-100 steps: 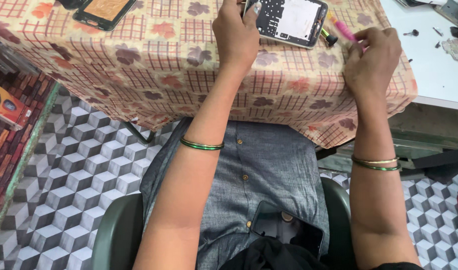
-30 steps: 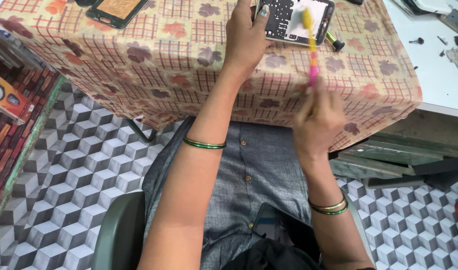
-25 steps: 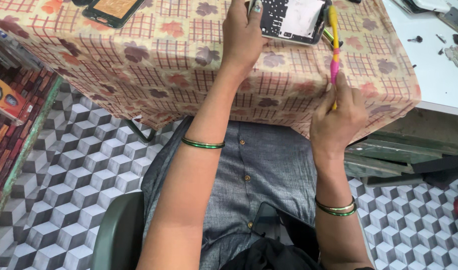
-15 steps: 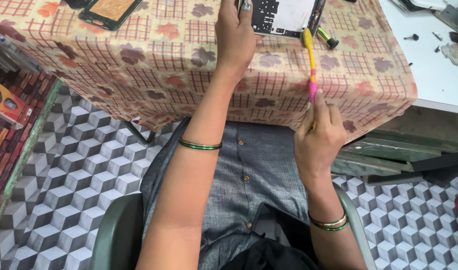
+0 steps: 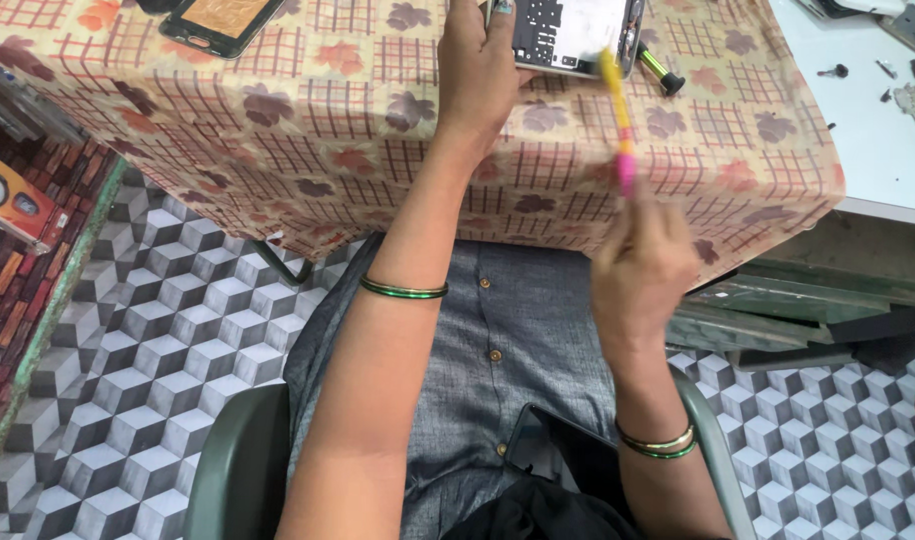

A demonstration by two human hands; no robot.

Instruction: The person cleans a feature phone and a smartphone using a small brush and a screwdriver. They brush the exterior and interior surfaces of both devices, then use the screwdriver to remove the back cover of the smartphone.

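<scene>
My left hand (image 5: pixel 483 70) rests on the table and grips the left edge of an opened phone (image 5: pixel 576 32) whose inner parts show. My right hand (image 5: pixel 643 270) is raised in front of the table edge, blurred, and holds a yellow and pink screwdriver (image 5: pixel 618 118) upright, with its tip pointing at the phone's lower edge. A second tool with a green and yellow handle (image 5: pixel 658 68) lies just right of the phone. Both wrists wear green and gold bangles.
A tablecloth with a leaf and check pattern (image 5: pixel 308 130) covers the table. Another phone with an orange screen (image 5: pixel 221 20) lies at the far left. A white bench (image 5: pixel 878 110) with small screws and parts stands to the right. A dark phone (image 5: pixel 558 450) lies in my lap.
My right hand has left the table with the screwdriver, dropped back toward my lap and now points the tool up at the phone. My left hand has stayed on the phone.
</scene>
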